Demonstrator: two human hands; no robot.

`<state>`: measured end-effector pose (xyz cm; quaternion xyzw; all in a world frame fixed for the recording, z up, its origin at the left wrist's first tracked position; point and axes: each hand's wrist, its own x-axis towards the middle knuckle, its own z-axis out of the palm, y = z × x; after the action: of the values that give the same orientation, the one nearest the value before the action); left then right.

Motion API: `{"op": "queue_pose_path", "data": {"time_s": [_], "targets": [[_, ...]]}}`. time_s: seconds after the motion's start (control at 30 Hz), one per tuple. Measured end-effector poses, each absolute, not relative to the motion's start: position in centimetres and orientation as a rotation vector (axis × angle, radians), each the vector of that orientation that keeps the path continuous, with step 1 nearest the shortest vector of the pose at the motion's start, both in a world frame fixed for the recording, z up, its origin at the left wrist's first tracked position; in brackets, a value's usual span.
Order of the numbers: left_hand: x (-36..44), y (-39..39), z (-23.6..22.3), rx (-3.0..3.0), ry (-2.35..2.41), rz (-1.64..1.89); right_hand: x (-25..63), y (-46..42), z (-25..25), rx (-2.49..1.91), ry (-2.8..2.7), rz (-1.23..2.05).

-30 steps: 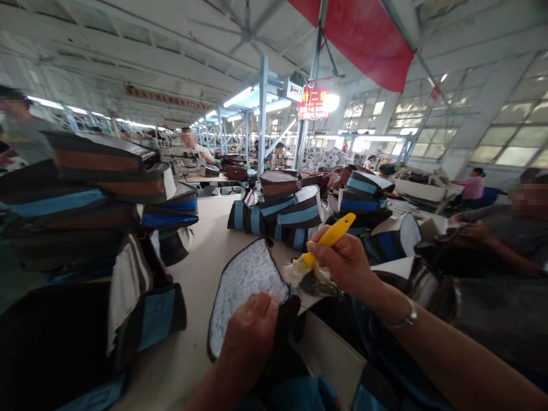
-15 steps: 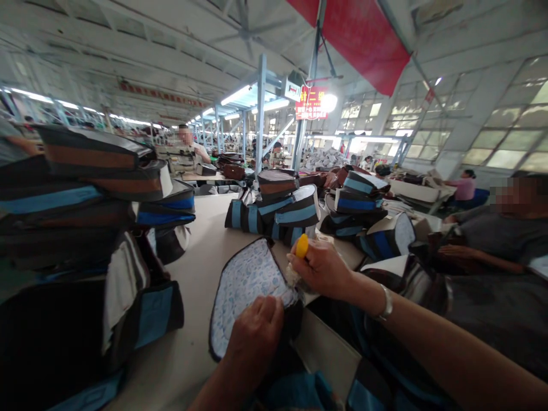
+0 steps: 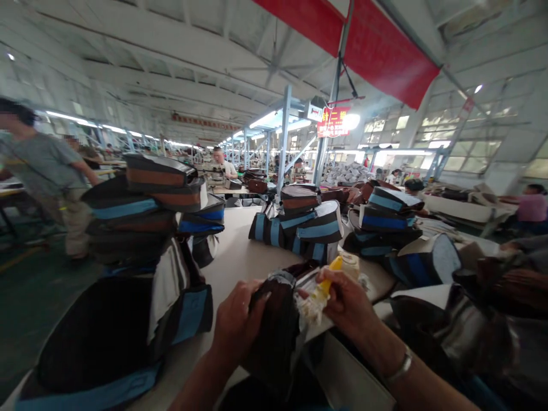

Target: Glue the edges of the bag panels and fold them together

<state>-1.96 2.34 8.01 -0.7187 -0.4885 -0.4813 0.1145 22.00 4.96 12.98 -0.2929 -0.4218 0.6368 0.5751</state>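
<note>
My left hand [image 3: 240,319] is closed on a dark fabric bag piece [image 3: 276,325], thumb on the near face and fingers behind. Its upper edge shows a bit of pale patterned lining [image 3: 282,278]. In my right hand [image 3: 353,308], closed, is a brush [image 3: 329,278] with a yellow handle and pale, clumped bristles pointing down. The bristles are just right of the bag piece; whether they touch it I cannot tell. Behind the brush stands a pale container [image 3: 351,264], partly hidden.
A tall stack of dark bags [image 3: 141,205] stands at left on the pale table [image 3: 240,228]. More striped bags [image 3: 299,220] are piled at the back, and others [image 3: 381,217] at right. A person [image 3: 51,165] is at far left; a co-worker's hands [image 3: 518,274] show at right.
The bag piece has turned: its patterned lining faced up before, and now its dark side faces me. The brush has moved lower and tilted. My view has swung left.
</note>
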Motion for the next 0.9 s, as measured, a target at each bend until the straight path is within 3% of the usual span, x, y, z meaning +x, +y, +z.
{"op": "queue_pose_path", "data": {"time_s": [0.23, 0.47, 0.67, 0.9], "targets": [[-2.6, 0.9, 5.9, -2.120, -1.720, -1.370, 15.9, 5.5, 8.8, -0.470, -0.683, 1.774], [-2.8, 0.2, 6.5, -2.247, -1.831, -1.650, 15.7, 5.2, 10.0, -0.503, -0.540, 1.836], [-2.5, 1.1, 8.5, -2.474, -2.125, -1.983, 17.9, 4.9, 14.0, -0.658, -0.793, 1.203], [-1.5, 1.3, 9.7, -2.644, -2.137, -1.935, 16.2, 5.9, 14.6, -0.788, -1.647, 0.557]]}}
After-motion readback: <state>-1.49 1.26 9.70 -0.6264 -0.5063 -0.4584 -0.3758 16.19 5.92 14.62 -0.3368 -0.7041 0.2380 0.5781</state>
